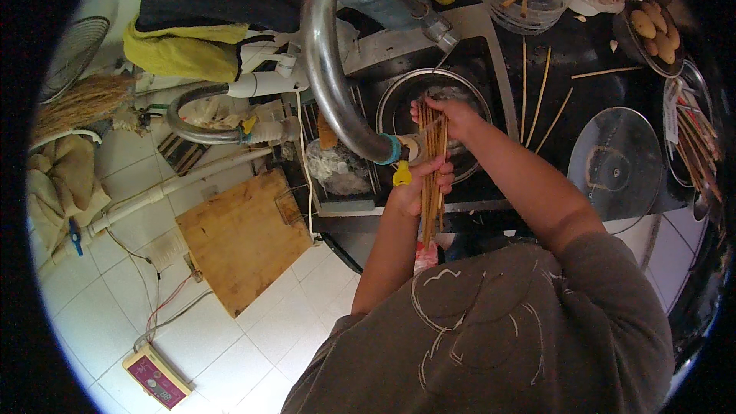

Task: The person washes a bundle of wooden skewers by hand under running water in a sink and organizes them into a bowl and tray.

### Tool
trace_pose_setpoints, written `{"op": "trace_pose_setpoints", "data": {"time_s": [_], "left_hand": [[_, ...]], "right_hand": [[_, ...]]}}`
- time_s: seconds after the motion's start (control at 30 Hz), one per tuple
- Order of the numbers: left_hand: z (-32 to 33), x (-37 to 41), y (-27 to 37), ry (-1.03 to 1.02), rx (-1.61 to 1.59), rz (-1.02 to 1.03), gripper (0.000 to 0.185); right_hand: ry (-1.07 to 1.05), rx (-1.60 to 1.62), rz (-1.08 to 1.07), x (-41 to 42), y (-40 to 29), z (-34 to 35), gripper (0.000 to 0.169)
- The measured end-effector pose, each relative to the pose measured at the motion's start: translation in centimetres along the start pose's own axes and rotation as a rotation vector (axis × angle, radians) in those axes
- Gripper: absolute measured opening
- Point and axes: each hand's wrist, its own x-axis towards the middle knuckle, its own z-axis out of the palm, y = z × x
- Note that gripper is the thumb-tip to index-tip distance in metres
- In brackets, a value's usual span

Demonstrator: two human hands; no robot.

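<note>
A bundle of wooden chopsticks is held between both of my hands over a round metal basin in the dark sink. My left hand is closed around the lower part of the bundle. At the upper end, my right hand grips the sticks, with water about its fingers. The steel faucet arches over the sink, its spout above the basin. Several loose chopsticks lie on the black counter to the right of the sink.
A glass lid lies right of my right forearm. Beyond are a clear container with chopsticks, a bowl of potatoes and a rack with more chopsticks. A wooden board stands at left; towels hang above it.
</note>
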Motion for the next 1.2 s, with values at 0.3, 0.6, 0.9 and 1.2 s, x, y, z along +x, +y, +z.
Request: {"op": "trace_pose_setpoints", "data": {"time_s": [0.3, 0.6, 0.9, 1.2], "left_hand": [[0.4, -1.2, -0.4, -0.031, 0.100, 0.019, 0.027], [-4.6, 2.8, -0.5, 0.082, 0.285, -0.011, 0.044], [-10.2, 0.3, -3.9, -0.066, -0.175, 0.178, 0.049], [-4.1, 9.7, 1.5, 0.381, -0.383, 0.486, 0.033]], "right_hand": [[0.175, 0.046, -0.126, -0.2, -4.1, 0.3, 0.034], [0.027, -0.198, 0.059, -4.2, 0.6, 2.0, 0.026], [0.210, -0.157, -0.484, -5.6, -1.0, 4.0, 0.012], [0.252, -0.465, -0.768, -10.5, -1.0, 9.5, 0.008]]}}
